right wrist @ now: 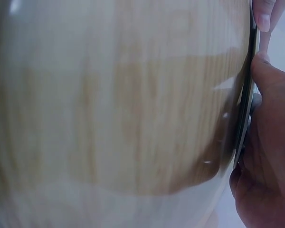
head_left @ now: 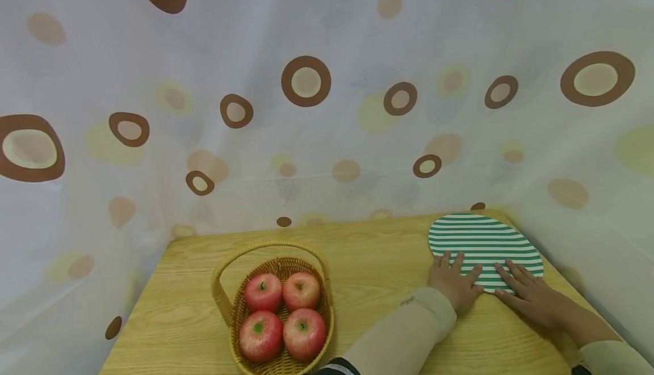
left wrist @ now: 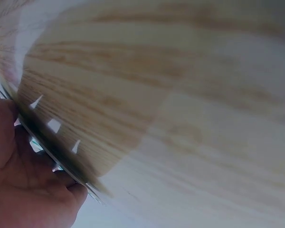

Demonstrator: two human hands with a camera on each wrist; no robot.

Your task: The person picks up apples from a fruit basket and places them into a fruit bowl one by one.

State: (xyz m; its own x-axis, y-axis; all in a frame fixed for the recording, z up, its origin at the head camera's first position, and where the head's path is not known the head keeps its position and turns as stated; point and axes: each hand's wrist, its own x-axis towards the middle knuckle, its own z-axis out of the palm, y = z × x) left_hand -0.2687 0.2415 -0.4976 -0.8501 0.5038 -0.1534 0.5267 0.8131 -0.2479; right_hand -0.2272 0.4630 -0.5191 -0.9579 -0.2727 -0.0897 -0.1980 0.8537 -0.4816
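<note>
A green-and-white striped oval placemat (head_left: pixel 482 244) lies flat at the table's far right corner. My left hand (head_left: pixel 453 284) rests on its near left edge, fingers spread and pointing away from me. Beside it, my right hand (head_left: pixel 536 298) lies along the near right edge with its fingers stretched over the stripes. Seen from the left wrist, the placemat (left wrist: pixel 42 140) is a thin, edge-on sheet under the fingers. In the right wrist view the right hand (right wrist: pixel 275 137) sits against that same thin edge, with fingertips of the other hand close by.
A wicker basket (head_left: pixel 331 335) with a tall arched handle stands at the front left of the wooden table (head_left: pixel 378 267). Several red apples (head_left: pixel 304 332) fill it. Spotted white sheeting (head_left: pixel 337 34) rises behind the table and along both sides.
</note>
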